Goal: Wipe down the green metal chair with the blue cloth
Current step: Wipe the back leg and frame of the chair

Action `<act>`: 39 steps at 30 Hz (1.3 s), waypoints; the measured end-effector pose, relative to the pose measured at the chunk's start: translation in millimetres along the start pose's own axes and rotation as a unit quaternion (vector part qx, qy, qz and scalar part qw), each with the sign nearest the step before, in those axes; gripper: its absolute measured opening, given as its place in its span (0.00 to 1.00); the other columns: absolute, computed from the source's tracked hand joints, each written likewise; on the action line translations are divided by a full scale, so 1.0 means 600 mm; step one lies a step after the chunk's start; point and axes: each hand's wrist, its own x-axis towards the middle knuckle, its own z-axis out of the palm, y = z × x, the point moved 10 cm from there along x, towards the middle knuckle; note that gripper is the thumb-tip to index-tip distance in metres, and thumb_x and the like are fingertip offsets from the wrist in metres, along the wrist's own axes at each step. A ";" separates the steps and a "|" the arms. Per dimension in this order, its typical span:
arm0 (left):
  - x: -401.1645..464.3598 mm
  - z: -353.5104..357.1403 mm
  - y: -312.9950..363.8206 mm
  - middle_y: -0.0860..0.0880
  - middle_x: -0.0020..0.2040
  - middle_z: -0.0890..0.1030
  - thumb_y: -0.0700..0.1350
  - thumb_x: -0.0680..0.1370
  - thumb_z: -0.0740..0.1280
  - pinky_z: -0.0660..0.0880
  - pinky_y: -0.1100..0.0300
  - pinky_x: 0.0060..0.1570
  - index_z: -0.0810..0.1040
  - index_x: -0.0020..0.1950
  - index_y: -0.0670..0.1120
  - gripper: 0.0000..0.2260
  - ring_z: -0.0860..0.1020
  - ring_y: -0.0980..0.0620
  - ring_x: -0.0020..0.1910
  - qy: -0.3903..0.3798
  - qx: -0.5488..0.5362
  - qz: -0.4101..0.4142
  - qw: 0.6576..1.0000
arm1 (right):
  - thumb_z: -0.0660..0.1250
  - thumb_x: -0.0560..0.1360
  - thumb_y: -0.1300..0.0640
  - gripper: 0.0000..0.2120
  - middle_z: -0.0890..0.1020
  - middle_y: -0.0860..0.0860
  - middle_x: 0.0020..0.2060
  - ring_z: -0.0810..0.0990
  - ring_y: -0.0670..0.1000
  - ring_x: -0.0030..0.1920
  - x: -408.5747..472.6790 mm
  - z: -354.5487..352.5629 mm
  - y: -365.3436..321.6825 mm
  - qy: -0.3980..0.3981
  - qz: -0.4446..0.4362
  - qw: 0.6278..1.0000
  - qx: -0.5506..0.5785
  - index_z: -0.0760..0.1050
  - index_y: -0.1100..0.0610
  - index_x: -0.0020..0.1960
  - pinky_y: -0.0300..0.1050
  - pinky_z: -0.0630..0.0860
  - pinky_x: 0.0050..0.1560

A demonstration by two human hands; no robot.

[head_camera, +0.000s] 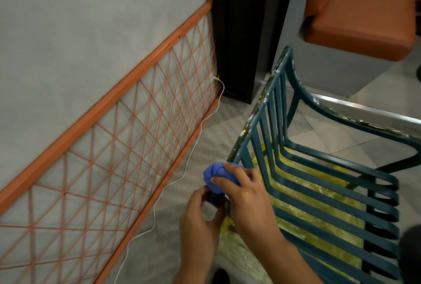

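chair (319,183): green metal, slatted seat and back, seen from above, right half of the view; top rail of the back has chipped, flaky paint
chair corner: near end of the back rail, where it turns down into a post, sits under the two hands
cloth (214,175): blue, bunched into a ball, pressed on that near corner of the back rail
right hand (241,195): on top of the cloth, fingers (222,180) curled over the bundle and gripping it against the rail
left hand (200,217): just below and beside the right one, fingers bent round the dark post under the cloth; thumb and forefinger seem to pinch it, exact contact partly hidden
under the seat: yellow crinkled sheet (303,195) showing through the slats, lying on the floor
floor (218,129): grey tiles
cable (182,176): thin, white, runs from the wall corner down across the floor toward the near edge
wall (91,21): grey, left side, with an orange wire grid panel (109,151) fixed along its lower part
bench (360,10): orange padded seat, upper right, well apart from the hands
metal bar (364,109): shiny, runs behind the chair's far arm
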 end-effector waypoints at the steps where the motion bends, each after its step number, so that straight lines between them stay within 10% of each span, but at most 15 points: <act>1: -0.003 -0.002 0.026 0.56 0.51 0.81 0.42 0.70 0.72 0.73 0.70 0.51 0.77 0.57 0.46 0.16 0.77 0.63 0.52 -0.001 0.115 0.104 0.988 | 0.80 0.55 0.65 0.25 0.80 0.54 0.54 0.78 0.60 0.48 -0.001 0.002 0.004 -0.003 0.015 1.000 0.005 0.81 0.51 0.50 0.53 0.80 0.38; 11: -0.026 0.026 0.074 0.44 0.52 0.81 0.44 0.75 0.65 0.73 0.66 0.55 0.80 0.53 0.39 0.12 0.77 0.54 0.54 -0.047 0.322 0.359 0.875 | 0.75 0.62 0.71 0.22 0.78 0.53 0.55 0.74 0.56 0.46 0.017 -0.008 0.040 0.047 0.057 0.996 0.049 0.82 0.53 0.52 0.40 0.71 0.39; 39: -0.046 0.053 0.055 0.45 0.64 0.75 0.43 0.76 0.64 0.70 0.59 0.63 0.77 0.58 0.37 0.14 0.69 0.50 0.68 -0.096 0.312 0.427 0.844 | 0.78 0.56 0.71 0.27 0.79 0.53 0.55 0.77 0.58 0.48 0.037 -0.005 0.051 0.026 0.067 0.997 0.020 0.81 0.50 0.51 0.48 0.79 0.36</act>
